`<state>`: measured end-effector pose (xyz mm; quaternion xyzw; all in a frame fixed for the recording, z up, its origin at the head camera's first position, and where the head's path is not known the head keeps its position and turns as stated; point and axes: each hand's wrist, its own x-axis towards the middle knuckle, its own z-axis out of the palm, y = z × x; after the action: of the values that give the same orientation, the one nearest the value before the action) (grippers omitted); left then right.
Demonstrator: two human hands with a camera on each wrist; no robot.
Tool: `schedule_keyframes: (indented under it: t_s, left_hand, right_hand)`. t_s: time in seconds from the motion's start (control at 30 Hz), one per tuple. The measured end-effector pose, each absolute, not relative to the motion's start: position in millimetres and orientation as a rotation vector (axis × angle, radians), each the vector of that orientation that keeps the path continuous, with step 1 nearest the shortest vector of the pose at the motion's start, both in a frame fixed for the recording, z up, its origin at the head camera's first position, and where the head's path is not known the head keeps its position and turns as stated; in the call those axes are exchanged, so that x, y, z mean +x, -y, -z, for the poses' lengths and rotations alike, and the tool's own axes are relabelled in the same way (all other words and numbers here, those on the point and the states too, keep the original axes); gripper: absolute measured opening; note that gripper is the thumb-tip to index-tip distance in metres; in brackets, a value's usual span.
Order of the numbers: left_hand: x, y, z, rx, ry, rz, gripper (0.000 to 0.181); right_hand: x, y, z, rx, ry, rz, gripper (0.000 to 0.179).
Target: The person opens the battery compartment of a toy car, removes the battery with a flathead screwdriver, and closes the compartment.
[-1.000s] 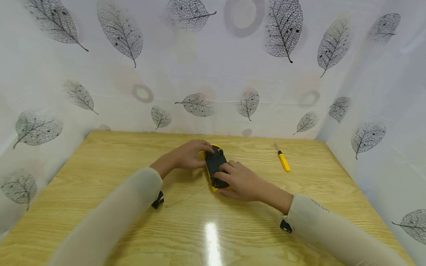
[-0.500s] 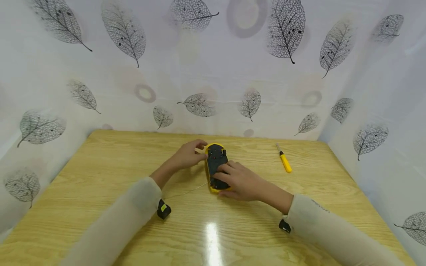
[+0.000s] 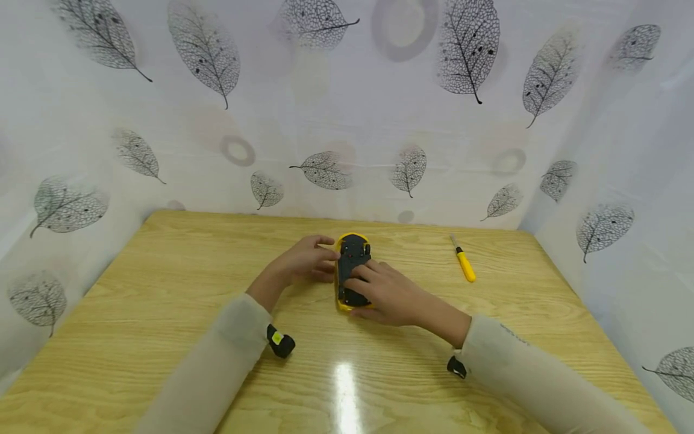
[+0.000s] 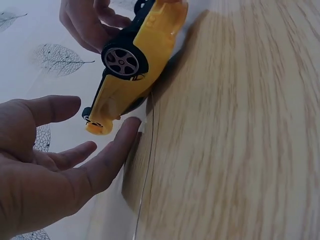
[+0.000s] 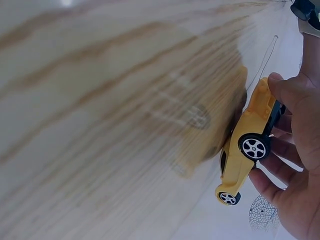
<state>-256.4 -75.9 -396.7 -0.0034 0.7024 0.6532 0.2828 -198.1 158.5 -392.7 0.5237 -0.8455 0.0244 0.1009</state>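
Observation:
A yellow toy car (image 3: 353,248) lies upside down near the middle of the table, its black underside up. My right hand (image 3: 393,292) grips its near end, fingers across the underside and thumb at the end of the yellow body (image 5: 255,112). At the car's left side is my left hand (image 3: 306,260), fingers spread and slightly bent, the fingertips right by the far end. In the left wrist view, one fingertip of the left hand (image 4: 65,175) comes close under the yellow body. A thin string (image 4: 145,190) runs along the wood from beneath the car.
To the right lies a screwdriver (image 3: 464,265) with a yellow handle, shaft pointing away. A pale leaf-print curtain (image 3: 325,120) encloses the back and sides of the wooden table (image 3: 162,289). Black wrist cameras hang under both sleeves.
My left hand has let go of the car's far end and drawn back to its left side, its wrist shifting right. The car has turned slightly straighter. My right hand keeps its grip.

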Motion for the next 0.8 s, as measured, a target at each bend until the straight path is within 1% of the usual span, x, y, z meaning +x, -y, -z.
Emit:
schedule_keyframes:
  t_s: [0.2,0.5,0.63,0.8]
  left_hand:
    - [-254.1,77.6,399.3,-0.017,-1.746,-1.793,0.063]
    - [-252.7,78.3,402.9,-0.031,-1.722,-1.787,0.062]
    - [-253.3,77.8,403.8,-0.016,-1.712,-1.797,0.061]
    - [-253.9,76.3,405.1,-0.010,-1.706,-1.797,0.062]
  right_hand:
    - [-199.0,-155.5,394.0,1.530,2.505,-0.059,0.051]
    - [-198.1,-154.1,392.8,1.535,2.486,-0.084,0.050]
    - [-199.5,-155.4,387.6,1.549,2.539,-0.157,0.047]
    - [-205.7,-161.8,377.3,1.493,2.626,-0.275,0.043]
